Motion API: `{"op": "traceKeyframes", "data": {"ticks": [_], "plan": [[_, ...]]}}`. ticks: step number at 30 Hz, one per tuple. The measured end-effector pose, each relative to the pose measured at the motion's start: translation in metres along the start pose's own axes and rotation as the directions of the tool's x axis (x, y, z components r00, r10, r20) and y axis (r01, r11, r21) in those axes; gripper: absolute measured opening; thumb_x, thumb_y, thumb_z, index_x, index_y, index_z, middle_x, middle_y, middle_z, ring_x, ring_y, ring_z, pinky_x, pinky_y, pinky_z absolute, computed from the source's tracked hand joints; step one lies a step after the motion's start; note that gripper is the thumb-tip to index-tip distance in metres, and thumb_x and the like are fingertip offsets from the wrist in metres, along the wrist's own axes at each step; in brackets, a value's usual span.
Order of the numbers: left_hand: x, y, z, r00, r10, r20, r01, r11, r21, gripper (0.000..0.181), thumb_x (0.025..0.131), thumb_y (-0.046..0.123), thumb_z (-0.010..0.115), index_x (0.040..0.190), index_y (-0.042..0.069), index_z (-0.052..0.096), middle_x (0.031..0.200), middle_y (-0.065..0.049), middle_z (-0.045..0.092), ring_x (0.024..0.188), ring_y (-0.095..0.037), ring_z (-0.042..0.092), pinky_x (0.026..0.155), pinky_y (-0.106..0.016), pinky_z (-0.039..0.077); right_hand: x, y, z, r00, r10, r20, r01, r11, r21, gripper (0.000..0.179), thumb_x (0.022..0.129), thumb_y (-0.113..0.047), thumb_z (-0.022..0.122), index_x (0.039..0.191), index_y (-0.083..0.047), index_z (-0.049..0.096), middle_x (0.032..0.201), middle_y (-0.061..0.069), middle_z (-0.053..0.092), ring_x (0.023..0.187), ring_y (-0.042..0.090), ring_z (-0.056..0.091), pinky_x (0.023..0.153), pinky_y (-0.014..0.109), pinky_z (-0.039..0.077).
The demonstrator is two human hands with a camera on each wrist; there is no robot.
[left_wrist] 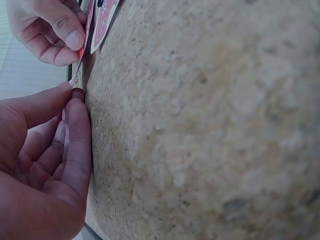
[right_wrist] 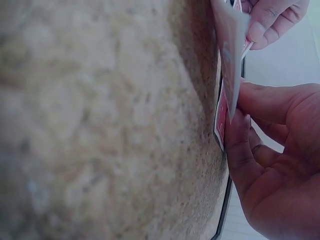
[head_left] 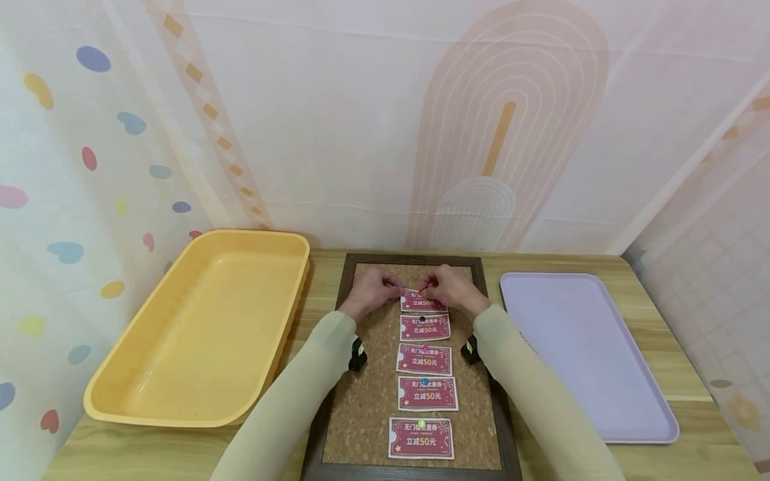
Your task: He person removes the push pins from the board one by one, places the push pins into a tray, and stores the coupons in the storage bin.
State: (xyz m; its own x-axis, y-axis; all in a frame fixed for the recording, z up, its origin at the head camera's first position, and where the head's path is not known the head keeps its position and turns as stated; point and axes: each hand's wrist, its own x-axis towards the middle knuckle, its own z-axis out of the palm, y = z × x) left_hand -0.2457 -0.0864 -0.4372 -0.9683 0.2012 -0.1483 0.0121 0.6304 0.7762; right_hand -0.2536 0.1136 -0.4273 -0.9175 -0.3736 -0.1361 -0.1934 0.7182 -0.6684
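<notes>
On a dark-framed corkboard (head_left: 361, 414), several red-and-white coupons stand in a column. At the far end, my left hand (head_left: 374, 290) pinches the left edge of the topmost coupon (head_left: 424, 304) between thumb and forefinger. My right hand (head_left: 451, 287) pinches a small red push pin (head_left: 421, 292) at that coupon's upper edge; a bit of red shows under the thumb (left_wrist: 75, 40) in the left wrist view. Whether the pin's point is in the cork is hidden. Just below lies a second coupon (head_left: 415, 331) with a black push pin (head_left: 422, 318) at its top.
Lower coupons carry a pink pin (head_left: 426, 347), a blue pin (head_left: 425, 381) and a yellow-green pin (head_left: 422, 423). Left of the board stands a deep yellow tray (head_left: 204, 321); a flat lilac tray (head_left: 577, 341) lies to its right. A patterned curtain (head_left: 337, 133) hangs behind the wooden table (head_left: 680, 347).
</notes>
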Motion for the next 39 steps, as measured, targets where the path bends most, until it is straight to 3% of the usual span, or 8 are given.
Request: {"op": "traceKeyframes", "data": {"ticks": [18, 39], "plan": [[-0.0033, 0.0032, 0.0011, 1.000, -0.019, -0.011, 0.019, 1.000, -0.010, 0.013, 0.097, 0.011, 0.073, 0.102, 0.001, 0.078, 0.089, -0.008, 0.073, 0.073, -0.013, 0.061, 0.063, -0.022, 0.047, 0.0019, 0.0005, -0.0008, 0.999, -0.028, 0.016, 0.029, 0.998, -0.050, 0.007, 0.095, -0.008, 0.072, 0.099, -0.005, 0.076, 0.085, 0.003, 0.068, 0.073, 0.013, 0.058, 0.064, 0.025, 0.045], [-0.0038, 0.0035, 0.0033, 1.000, -0.011, -0.024, 0.011, 1.000, 0.000, 0.012, 0.097, 0.012, 0.073, 0.099, 0.002, 0.079, 0.086, -0.006, 0.073, 0.073, -0.014, 0.063, 0.064, -0.023, 0.049, 0.0017, -0.0001, -0.0001, 1.000, -0.005, 0.028, 0.006, 0.998, -0.057, 0.008, 0.094, -0.005, 0.070, 0.101, -0.005, 0.075, 0.086, 0.003, 0.067, 0.075, 0.013, 0.057, 0.065, 0.024, 0.045]]}}
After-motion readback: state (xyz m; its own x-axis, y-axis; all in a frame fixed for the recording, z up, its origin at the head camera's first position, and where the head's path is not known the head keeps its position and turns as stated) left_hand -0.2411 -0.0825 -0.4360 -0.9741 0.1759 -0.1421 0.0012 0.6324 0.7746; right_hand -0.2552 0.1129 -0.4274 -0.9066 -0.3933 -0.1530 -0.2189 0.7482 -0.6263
